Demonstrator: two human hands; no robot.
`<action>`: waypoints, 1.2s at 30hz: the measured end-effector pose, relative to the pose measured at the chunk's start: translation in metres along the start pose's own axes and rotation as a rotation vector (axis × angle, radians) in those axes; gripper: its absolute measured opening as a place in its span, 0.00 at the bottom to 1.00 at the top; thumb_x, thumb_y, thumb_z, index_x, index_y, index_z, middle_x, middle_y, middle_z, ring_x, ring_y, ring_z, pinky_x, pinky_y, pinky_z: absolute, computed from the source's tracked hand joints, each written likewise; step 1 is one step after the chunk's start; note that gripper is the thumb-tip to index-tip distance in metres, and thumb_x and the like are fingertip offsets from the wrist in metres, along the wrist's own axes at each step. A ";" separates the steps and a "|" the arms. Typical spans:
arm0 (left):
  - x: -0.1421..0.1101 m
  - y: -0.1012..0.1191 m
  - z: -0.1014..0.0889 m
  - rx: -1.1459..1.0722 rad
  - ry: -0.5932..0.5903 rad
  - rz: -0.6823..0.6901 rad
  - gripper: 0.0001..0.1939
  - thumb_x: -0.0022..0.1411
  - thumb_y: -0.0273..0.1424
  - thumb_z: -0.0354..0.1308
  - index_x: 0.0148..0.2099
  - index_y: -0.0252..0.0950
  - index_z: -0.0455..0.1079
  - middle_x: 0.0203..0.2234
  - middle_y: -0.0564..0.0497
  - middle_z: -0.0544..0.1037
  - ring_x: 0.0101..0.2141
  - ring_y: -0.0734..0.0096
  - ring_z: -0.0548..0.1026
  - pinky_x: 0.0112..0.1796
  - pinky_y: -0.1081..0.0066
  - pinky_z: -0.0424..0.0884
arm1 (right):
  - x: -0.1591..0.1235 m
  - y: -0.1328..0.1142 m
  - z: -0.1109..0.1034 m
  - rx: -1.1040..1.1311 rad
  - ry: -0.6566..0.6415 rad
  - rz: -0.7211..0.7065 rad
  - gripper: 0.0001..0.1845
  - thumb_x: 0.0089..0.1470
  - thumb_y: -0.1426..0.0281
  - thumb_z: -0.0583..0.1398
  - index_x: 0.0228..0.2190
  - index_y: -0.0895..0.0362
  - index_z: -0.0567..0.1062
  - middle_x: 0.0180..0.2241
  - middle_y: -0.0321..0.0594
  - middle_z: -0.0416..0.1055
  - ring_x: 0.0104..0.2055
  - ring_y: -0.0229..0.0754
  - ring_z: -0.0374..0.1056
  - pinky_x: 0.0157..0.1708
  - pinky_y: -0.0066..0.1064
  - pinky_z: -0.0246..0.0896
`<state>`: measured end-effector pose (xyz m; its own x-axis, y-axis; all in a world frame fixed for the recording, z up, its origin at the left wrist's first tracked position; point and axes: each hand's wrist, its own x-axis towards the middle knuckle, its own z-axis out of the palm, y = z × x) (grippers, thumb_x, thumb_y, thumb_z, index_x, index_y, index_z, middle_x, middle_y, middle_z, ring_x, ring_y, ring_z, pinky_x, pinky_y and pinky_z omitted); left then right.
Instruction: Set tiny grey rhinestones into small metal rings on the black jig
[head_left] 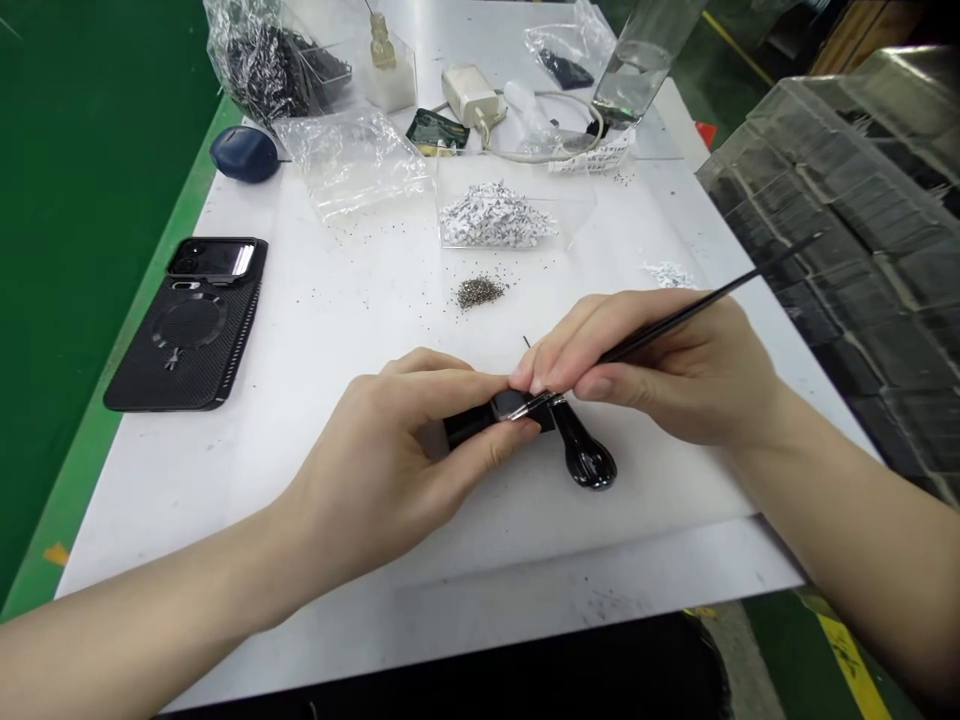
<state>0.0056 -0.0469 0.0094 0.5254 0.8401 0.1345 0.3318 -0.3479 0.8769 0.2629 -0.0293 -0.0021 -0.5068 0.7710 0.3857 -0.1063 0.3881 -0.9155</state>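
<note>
My left hand is closed around a small black block-shaped part, pinching it between thumb and fingers just above the white table. My right hand grips black tweezers; their metal tips rest on the top of the black part. A glossy black rounded piece lies on the table under my right fingers, touching or joined to the part; I cannot tell which.
A black phone in a case lies at the left. A heap of tiny metal bits and white shreds in a clear tray sit behind my hands. Plastic bags, a charger and a blue case lie farther back. Stacked trays stand at the right.
</note>
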 end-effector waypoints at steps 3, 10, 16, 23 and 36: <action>0.000 0.000 -0.001 0.019 -0.005 0.007 0.09 0.73 0.35 0.71 0.53 0.45 0.89 0.45 0.55 0.91 0.44 0.65 0.86 0.45 0.69 0.79 | 0.000 0.002 0.000 0.019 0.010 0.005 0.14 0.64 0.78 0.72 0.46 0.48 0.90 0.42 0.38 0.89 0.46 0.46 0.87 0.49 0.39 0.85; 0.001 -0.002 0.000 0.026 -0.013 0.016 0.08 0.72 0.34 0.72 0.51 0.49 0.90 0.44 0.58 0.91 0.43 0.65 0.86 0.46 0.69 0.79 | -0.001 0.004 -0.003 0.051 -0.005 0.016 0.15 0.63 0.78 0.72 0.47 0.47 0.90 0.43 0.37 0.89 0.47 0.46 0.86 0.52 0.41 0.85; 0.001 -0.001 -0.001 0.026 -0.022 0.020 0.09 0.73 0.35 0.71 0.53 0.46 0.89 0.45 0.56 0.91 0.43 0.64 0.87 0.47 0.69 0.79 | -0.001 0.006 -0.003 0.054 -0.007 0.036 0.15 0.64 0.78 0.72 0.47 0.47 0.89 0.43 0.38 0.89 0.47 0.47 0.86 0.50 0.41 0.85; 0.001 0.001 -0.001 0.029 -0.010 0.032 0.09 0.73 0.34 0.72 0.53 0.46 0.89 0.44 0.57 0.91 0.43 0.67 0.87 0.48 0.70 0.80 | -0.001 0.008 -0.004 0.087 -0.018 0.039 0.15 0.63 0.79 0.72 0.47 0.48 0.89 0.44 0.38 0.89 0.48 0.45 0.86 0.53 0.40 0.84; 0.002 0.001 -0.002 0.058 -0.009 0.041 0.10 0.73 0.36 0.71 0.54 0.44 0.89 0.45 0.58 0.91 0.42 0.68 0.86 0.48 0.73 0.79 | 0.001 0.005 -0.001 0.081 0.014 0.060 0.08 0.66 0.74 0.71 0.44 0.50 0.89 0.41 0.38 0.89 0.46 0.46 0.87 0.48 0.38 0.86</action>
<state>0.0056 -0.0452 0.0113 0.5467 0.8208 0.1657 0.3545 -0.4062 0.8422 0.2629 -0.0255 -0.0058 -0.5022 0.7989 0.3311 -0.1452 0.2995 -0.9430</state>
